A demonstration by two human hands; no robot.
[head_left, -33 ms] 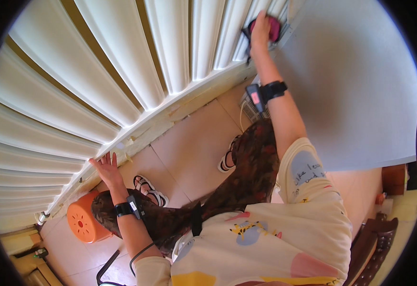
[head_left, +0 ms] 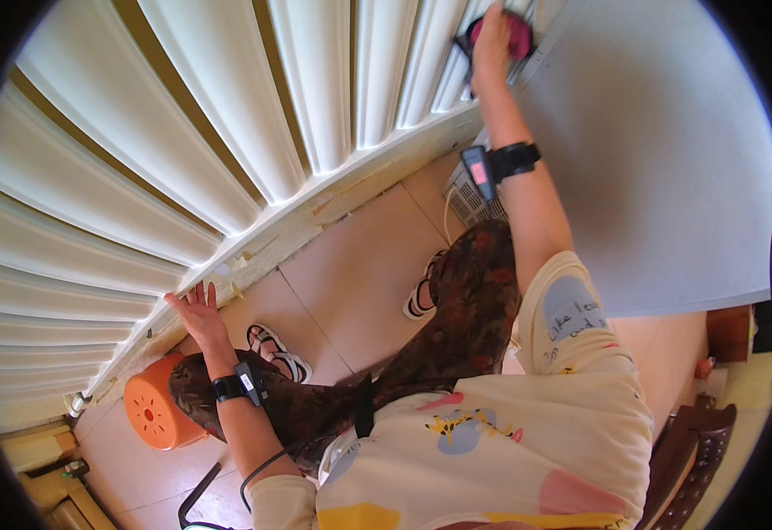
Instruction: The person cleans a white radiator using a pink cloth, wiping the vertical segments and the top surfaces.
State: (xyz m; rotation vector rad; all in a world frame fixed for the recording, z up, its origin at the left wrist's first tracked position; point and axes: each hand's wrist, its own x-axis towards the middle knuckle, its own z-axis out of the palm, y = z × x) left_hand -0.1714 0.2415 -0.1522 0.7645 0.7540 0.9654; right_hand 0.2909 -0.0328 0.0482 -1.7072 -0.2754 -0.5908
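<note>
High at the far right, my right hand point(head_left: 491, 55) is closed around a dark and magenta cloth point(head_left: 518, 37). The bunched cloth lies against the end columns of a white radiator point(head_left: 315, 79), beside a grey panel. My left hand point(head_left: 199, 315) has its fingers spread, with nothing in them. It is at the radiator's lower rail point(head_left: 227, 252), by the left end; whether it presses on the rail I cannot tell. Each wrist wears a black strap with a small box.
An orange stool point(head_left: 152, 411) stands on the tiled floor point(head_left: 324, 283) below my left hand. The large grey panel point(head_left: 651, 177) fills the right side. A vented grey box point(head_left: 470, 201) with a pale cable sits in the corner. Behind me on the right is a dark wooden chair point(head_left: 691, 450).
My right hand has slid slightly up and to the right along the radiator with the cloth, and its arm has shifted with it. My left hand has stayed in place.
</note>
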